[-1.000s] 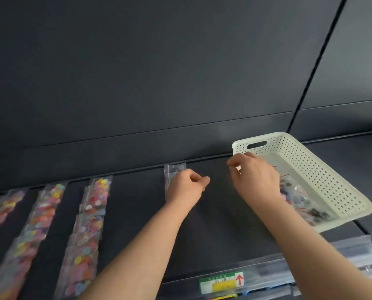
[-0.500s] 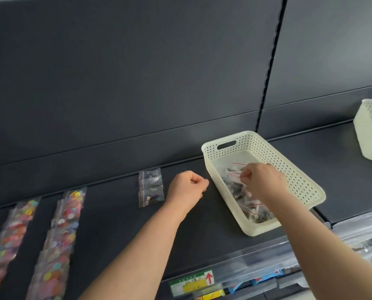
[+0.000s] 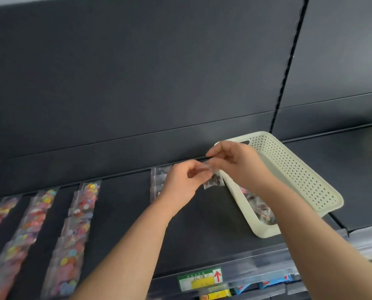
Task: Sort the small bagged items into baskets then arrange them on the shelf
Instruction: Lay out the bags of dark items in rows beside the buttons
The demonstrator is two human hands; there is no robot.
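1. Both hands, left hand (image 3: 184, 182) and right hand (image 3: 238, 163), pinch one small clear plastic bag of dark bits (image 3: 213, 180) above the dark shelf (image 3: 202, 224).
2. It hangs just beside the cream perforated plastic basket (image 3: 300, 176).

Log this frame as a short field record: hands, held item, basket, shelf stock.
left hand: pinches the top of the small clear bag
right hand: pinches the same bag's top
small clear bag: hangs above the shelf, dark pieces inside
white basket: on the shelf, right of the hands, more bags inside
dark-item row: lies on the shelf behind the left hand, partly hidden
colourful bag rows: three in view, left part of the shelf
price label: on the shelf's front edge, red arrow
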